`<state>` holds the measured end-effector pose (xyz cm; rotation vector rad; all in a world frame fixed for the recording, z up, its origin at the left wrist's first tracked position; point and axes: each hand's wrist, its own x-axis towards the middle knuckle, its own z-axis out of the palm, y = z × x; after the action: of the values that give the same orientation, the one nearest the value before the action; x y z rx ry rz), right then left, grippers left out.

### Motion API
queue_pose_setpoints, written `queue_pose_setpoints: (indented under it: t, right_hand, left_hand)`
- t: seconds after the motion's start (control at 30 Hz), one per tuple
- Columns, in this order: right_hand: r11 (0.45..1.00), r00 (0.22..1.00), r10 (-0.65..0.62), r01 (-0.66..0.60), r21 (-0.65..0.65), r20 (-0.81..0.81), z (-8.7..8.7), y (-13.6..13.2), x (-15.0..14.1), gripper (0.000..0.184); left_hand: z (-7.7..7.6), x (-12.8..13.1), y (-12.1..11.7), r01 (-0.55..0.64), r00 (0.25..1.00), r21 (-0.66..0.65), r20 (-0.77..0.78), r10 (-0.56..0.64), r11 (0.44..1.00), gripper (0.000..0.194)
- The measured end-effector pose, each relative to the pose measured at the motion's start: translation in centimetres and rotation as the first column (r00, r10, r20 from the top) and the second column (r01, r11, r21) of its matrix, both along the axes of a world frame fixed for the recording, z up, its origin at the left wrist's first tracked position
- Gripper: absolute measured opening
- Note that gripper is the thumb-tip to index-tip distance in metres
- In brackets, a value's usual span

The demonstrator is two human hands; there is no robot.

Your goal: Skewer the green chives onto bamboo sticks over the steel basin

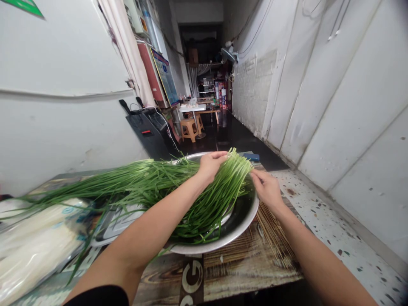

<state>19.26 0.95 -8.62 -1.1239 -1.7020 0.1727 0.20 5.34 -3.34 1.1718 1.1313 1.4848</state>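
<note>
A thick bunch of garlic chives (219, 199) lies in a wide steel basin (237, 238), its pale cut ends raised toward the far right rim. My left hand (210, 166) is closed on the stems at the near-left side of those ends. At the right side of the ends, my right hand (268, 187) pinches chive stalks between thumb and fingers, just over the rim. More chives (108, 180) stretch out to the left past the basin, partly behind my left forearm. The undersides of both hands' grips are hidden.
Thin bamboo skewers (276, 233) lie on the wooden table (226, 272), right of and below the basin. Plastic-wrapped white packs (41, 246) and a clear tray (119, 223) are at left. A dark blue object (251, 157) sits behind the basin. Farther off stand stools (189, 129).
</note>
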Motion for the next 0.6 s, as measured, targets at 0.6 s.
queue_pose_setpoints:
  t: [0.6]
  right_hand:
    - [1.0,0.999,-0.012,0.012,0.018,0.031,0.01,-0.06,0.05,0.028]
  left_hand:
    - [-0.22,0.11,-0.02,-0.045,0.999,0.007,-0.011,0.045,0.999,0.023]
